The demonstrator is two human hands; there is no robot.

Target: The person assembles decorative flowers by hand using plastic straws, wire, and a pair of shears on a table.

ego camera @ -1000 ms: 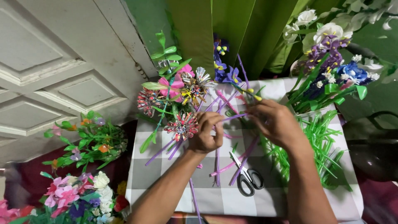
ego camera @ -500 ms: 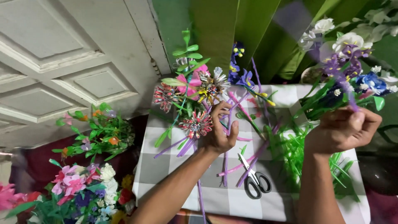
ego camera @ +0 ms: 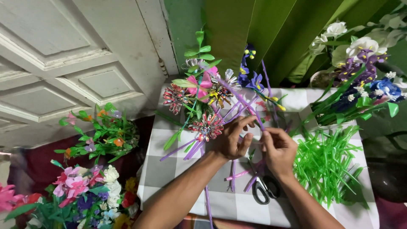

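Observation:
Over a grey-and-white checked tablecloth [ego camera: 169,169], my left hand [ego camera: 231,138] pinches a long purple straw stem [ego camera: 237,98] that slants up to the back left. My right hand [ego camera: 277,148] meets it at the same stem, fingertips closed on its lower end. Handmade straw flowers [ego camera: 203,101] in pink, red and silver lie just behind my left hand. Black-handled scissors [ego camera: 265,191] rest on the cloth under my right wrist. Loose purple and pink straw pieces [ego camera: 235,174] are scattered beneath both hands.
A heap of green straw strips [ego camera: 326,163] lies right of my right hand. A vase of white, purple and blue flowers [ego camera: 360,80] stands at the back right. Two pots of artificial flowers [ego camera: 99,135] sit on the floor to the left, by a white panelled door [ego camera: 63,63].
My right hand came back from the vase at the far right to the middle and joined my left hand on the purple stem. My left hand has barely shifted.

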